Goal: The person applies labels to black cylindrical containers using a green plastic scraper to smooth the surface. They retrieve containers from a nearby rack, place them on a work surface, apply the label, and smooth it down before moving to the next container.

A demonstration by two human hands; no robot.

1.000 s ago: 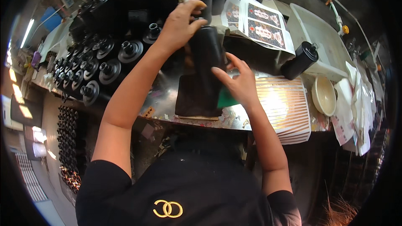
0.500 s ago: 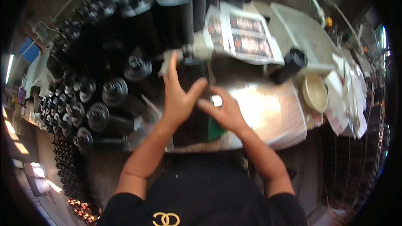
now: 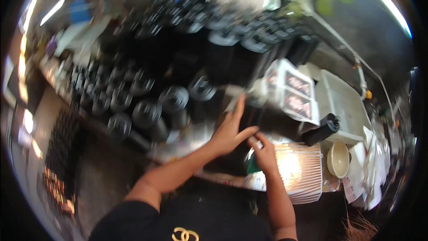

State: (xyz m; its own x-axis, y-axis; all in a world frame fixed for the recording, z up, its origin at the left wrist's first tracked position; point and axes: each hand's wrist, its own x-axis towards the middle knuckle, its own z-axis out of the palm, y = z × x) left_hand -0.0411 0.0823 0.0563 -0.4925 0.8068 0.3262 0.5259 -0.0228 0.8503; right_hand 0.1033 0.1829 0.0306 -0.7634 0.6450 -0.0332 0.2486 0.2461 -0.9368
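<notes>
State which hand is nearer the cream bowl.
The right. The right hand is left of the cream bowl, with the striped sheets between them; the left hand is farther left, beyond the right hand.

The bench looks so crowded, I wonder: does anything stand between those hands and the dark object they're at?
Nothing visible does: the left hand and right hand are at the dark object, though blur hides the exact contact. The striped sheet lies off to the right.
</notes>
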